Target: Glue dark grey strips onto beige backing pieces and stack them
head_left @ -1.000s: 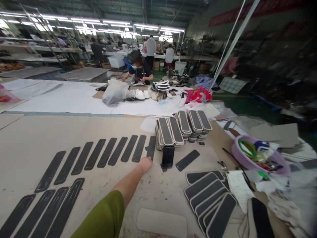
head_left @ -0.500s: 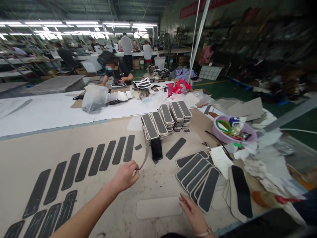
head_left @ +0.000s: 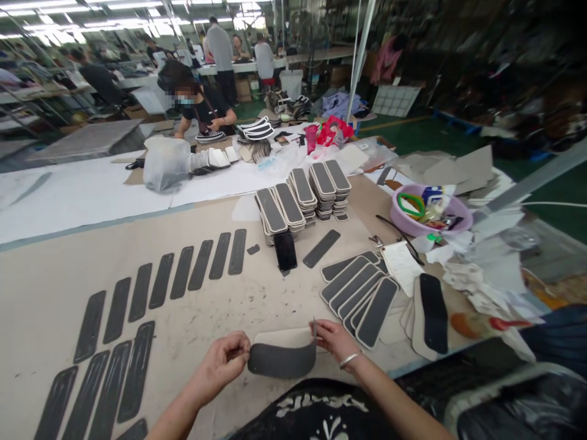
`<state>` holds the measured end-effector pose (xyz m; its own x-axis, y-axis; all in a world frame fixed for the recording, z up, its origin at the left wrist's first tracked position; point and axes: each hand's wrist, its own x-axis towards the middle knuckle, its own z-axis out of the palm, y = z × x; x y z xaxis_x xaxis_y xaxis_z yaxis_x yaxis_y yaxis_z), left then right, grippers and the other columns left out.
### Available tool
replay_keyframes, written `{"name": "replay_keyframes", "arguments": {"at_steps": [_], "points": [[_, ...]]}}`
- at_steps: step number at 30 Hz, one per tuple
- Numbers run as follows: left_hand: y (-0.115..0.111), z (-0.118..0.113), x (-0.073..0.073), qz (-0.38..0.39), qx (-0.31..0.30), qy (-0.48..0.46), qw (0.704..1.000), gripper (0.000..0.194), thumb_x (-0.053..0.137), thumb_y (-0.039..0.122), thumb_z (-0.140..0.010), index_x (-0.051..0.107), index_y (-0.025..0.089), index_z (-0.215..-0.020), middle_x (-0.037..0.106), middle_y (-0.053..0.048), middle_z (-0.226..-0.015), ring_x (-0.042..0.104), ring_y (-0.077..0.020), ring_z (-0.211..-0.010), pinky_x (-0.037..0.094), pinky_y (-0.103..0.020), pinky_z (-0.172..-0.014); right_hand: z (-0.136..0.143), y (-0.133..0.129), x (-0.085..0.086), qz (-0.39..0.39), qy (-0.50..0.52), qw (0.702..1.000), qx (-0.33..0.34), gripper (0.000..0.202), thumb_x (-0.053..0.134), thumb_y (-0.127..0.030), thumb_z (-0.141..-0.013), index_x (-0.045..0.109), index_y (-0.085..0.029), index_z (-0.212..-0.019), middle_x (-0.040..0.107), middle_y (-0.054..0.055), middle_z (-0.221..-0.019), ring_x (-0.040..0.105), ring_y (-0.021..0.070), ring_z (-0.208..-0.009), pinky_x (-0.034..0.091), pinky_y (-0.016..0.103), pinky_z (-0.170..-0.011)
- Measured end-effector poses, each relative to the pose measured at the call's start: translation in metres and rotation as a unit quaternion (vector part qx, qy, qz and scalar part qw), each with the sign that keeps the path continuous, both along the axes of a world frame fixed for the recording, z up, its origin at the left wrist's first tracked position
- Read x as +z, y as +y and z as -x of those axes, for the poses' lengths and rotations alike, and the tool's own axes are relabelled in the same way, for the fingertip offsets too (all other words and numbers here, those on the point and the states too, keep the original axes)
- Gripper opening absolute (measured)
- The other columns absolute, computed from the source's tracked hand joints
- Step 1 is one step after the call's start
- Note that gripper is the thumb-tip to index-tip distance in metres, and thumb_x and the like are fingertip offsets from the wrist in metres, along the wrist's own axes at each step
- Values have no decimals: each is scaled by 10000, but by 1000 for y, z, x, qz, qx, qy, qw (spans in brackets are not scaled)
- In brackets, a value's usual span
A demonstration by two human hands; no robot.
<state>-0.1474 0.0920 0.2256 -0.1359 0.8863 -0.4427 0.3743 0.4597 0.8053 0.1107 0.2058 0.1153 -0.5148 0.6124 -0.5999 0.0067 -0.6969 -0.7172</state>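
Note:
A dark grey strip [head_left: 282, 360] bends between my two hands near the front edge of the table. My left hand [head_left: 225, 360] pinches its left end, and my right hand [head_left: 334, 342] pinches its right end. Just behind and partly under the strip lies a beige rounded piece [head_left: 282, 337] on the tabletop. To the right, several grey pieces with pale borders [head_left: 358, 290] are fanned out. Rows of dark strips [head_left: 160, 281] lie flat on the left.
Stacks of pale-edged grey pieces [head_left: 300, 192] stand behind a black phone [head_left: 285, 251]. A purple basin [head_left: 431, 227] and papers [head_left: 402, 267] are at the right. Across the table, a masked person [head_left: 202, 107] handles other pieces. A white bag [head_left: 166, 164] lies nearby.
The dark strip is now stretched between both hands over the beige piece. My left hand has come back toward my body, my right hand has closed on the strip, and the view has tilted down.

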Motion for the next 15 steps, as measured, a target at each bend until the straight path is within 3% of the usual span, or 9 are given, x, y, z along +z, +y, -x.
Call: {"name": "replay_keyframes", "arguments": {"at_steps": [4,8,12,15], "points": [[-15,5,-62,85,72,-32,993,160,462,331,-625,501,179,-657,406,53,-499,383,-89,-486,303,-202,-482,-32,-14,-26,-39,-150,988,0,362,670,-499,-589,660,-191,-780,613,-19,-647,557,128,-589,474,261,-599],[-19,5,-115,128,83,41,987,162,433,307,-649,503,167,-610,440,52,-492,409,-87,-483,308,-196,-487,-52,-23,-55,-124,-276,952,40,326,605,-470,-613,656,-172,-734,570,-26,-519,538,144,-511,437,268,-532],[-11,5,-141,163,76,100,979,162,436,266,-677,487,167,-559,462,48,-472,438,-89,-474,302,-191,-477,-52,-22,-70,-191,-342,918,68,398,578,-425,-650,626,-157,-941,619,-20,-572,575,158,-552,429,272,-575],[-5,6,-151,180,70,119,974,173,436,232,-699,497,165,-552,489,39,-465,459,-90,-464,291,-188,-460,-45,-17,-73,-232,-393,885,98,347,562,-396,-675,590,-158,-926,640,-13,-604,585,154,-592,411,264,-608]]}}
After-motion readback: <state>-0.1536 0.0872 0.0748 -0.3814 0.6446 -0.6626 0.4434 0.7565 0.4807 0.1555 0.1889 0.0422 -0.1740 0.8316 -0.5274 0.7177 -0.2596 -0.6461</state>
